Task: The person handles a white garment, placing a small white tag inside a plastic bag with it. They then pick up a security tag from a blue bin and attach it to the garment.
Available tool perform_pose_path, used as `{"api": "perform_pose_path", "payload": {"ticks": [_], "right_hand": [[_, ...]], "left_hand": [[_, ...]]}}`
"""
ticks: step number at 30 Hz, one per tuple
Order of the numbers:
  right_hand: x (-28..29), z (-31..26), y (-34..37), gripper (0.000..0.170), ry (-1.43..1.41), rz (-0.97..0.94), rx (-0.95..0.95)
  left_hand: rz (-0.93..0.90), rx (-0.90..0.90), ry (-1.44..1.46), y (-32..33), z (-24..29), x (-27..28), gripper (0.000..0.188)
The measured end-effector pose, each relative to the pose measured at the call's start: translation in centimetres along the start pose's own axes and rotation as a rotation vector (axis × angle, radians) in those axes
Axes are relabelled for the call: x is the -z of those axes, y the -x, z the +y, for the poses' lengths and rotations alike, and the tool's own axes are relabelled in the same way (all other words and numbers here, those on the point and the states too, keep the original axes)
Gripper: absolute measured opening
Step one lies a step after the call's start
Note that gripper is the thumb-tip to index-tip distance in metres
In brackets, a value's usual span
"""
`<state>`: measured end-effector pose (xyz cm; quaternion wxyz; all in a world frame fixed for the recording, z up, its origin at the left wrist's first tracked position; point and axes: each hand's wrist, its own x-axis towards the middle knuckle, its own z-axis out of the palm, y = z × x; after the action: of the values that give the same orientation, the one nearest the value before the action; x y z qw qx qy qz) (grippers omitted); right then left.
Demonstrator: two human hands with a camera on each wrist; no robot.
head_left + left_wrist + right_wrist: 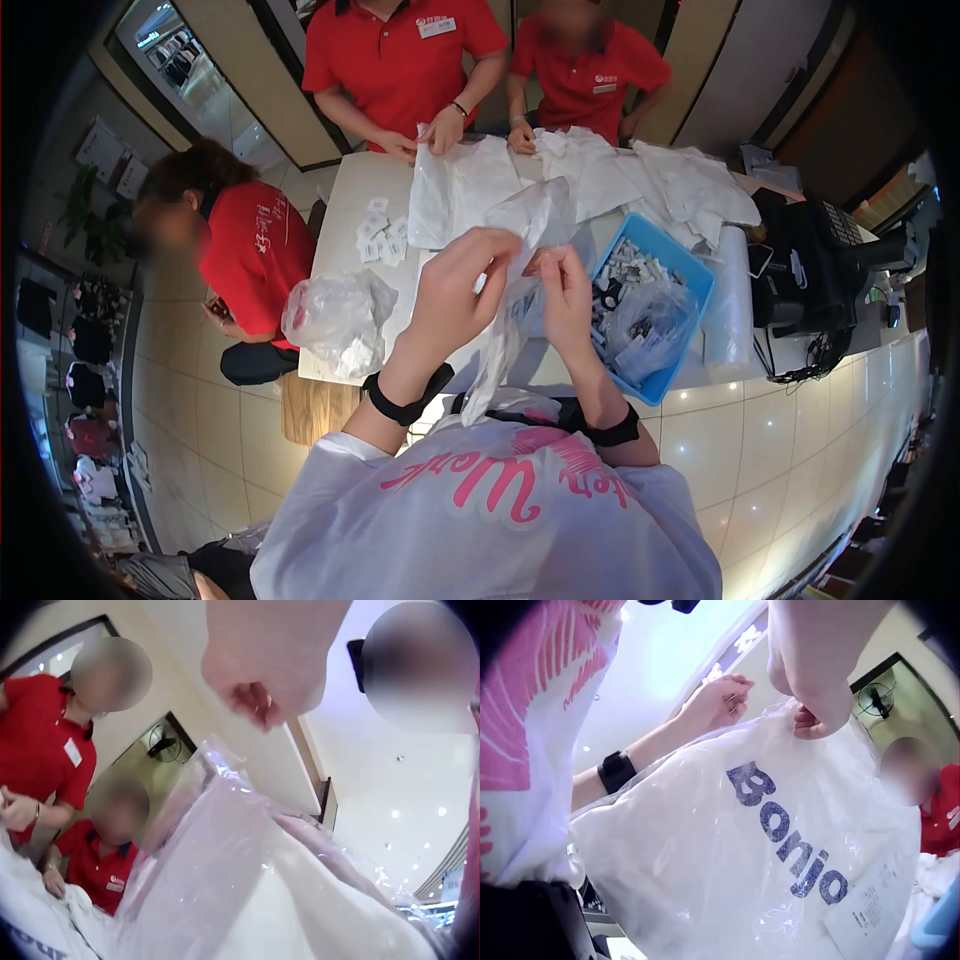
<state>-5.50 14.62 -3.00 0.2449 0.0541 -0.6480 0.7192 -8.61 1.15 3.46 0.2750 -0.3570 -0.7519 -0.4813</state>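
Note:
A clear plastic bag (667,847) with a white garment inside hangs upright before the chest, seen nearly edge-on in the head view. Dark blue letters "Bonjo" (787,832) show through it, and a printed white label (866,904) lies low on one side. My right hand (567,300) pinches the bag's top edge between thumb and fingers. Close beside that edge is my left hand (455,290), its fingers bent inward. In the left wrist view the left fingertips (255,705) appear above the bag's top corner; I cannot tell whether they pinch something thin.
A blue basket (655,225) of small grey and white pieces stands right on the white table (345,215). White garments (690,185) lie along the far side, white tags (380,235) and a bunched plastic bag (340,315) to the left. Three people in red shirts are around the table.

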Motion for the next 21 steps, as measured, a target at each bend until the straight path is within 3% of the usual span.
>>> {"api": "perform_pose_path", "payload": {"ticks": [2,3,5,9,11,12,13,14,16,18,19,21], "right_hand": [[-0.1,-0.1,0.8,0.017,0.084,-0.037,0.004],[-0.2,-0.2,1.2,0.017,0.166,-0.065,0.021],[-0.4,-1.3,1.7,0.015,0.251,-0.114,-0.005],[0.5,-1.7,2.0,0.02,0.377,-0.339,0.105],[1.7,-2.9,1.3,0.024,0.389,-0.438,0.166],[2.6,-3.6,0.5,0.028,0.498,-0.312,0.288],[2.9,-4.4,-0.3,0.031,0.608,-0.182,0.404],[2.5,-5.4,-1.0,0.031,0.61,-0.177,0.389],[1.0,-7.1,-2.1,0.027,0.666,-0.347,0.614],[1.5,-6.2,-1.8,0.029,0.702,-0.4,0.59],[1.8,-5.8,-1.8,0.031,0.736,-0.463,0.581],[2.5,-4.9,-1.0,0.027,0.75,-0.492,0.539]], "left_hand": [[-0.161,0.233,-0.065,0.4,-0.1,0.0,0.025],[-0.158,0.237,-0.07,0.7,-0.5,0.2,0.025],[-0.416,0.373,-0.17,1.2,-1.2,0.8,0.019],[-0.562,0.363,0.032,1.2,-1.7,2.2,0.017],[-0.633,0.381,-0.167,1.3,-0.6,2.7,0.017],[-0.642,0.384,-0.165,1.7,-0.7,2.7,0.017],[-0.592,0.253,-0.119,2.3,-0.8,2.6,0.016],[-0.541,0.125,-0.069,2.8,-0.8,2.4,0.017],[-0.502,0.216,-0.001,3.2,0.1,3.0,0.017],[-0.396,0.362,0.102,3.4,0.5,3.8,0.013],[-0.403,0.367,0.098,3.5,0.3,4.0,0.013],[-0.238,0.281,0.027,4.2,-0.5,4.3,0.008]]}}
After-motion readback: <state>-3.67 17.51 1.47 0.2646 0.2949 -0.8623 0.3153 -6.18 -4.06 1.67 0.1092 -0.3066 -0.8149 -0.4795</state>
